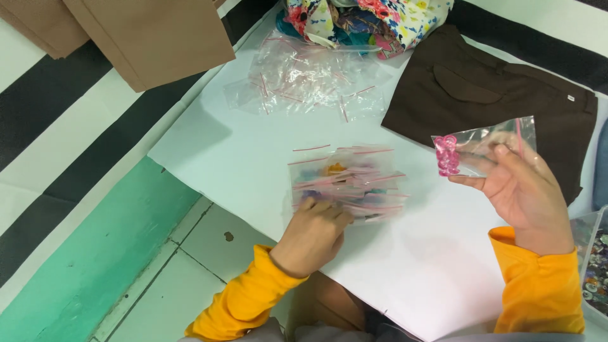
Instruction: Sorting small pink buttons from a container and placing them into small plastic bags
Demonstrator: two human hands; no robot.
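Observation:
My right hand (522,190) holds up a small clear zip bag (487,145) with pink buttons (446,155) gathered in its left corner. My left hand (313,234) rests palm down on the near edge of a pile of filled small zip bags (348,180) with red seal strips; coloured bits show through them. Both lie over a white sheet (253,158) spread on the floor. Both sleeves are orange.
A heap of empty clear zip bags (304,79) lies farther up the sheet. Brown trousers (487,95) lie at the right, tan fabric (152,31) top left, floral cloth (367,19) at the top. A clear box of buttons (595,272) sits at the right edge.

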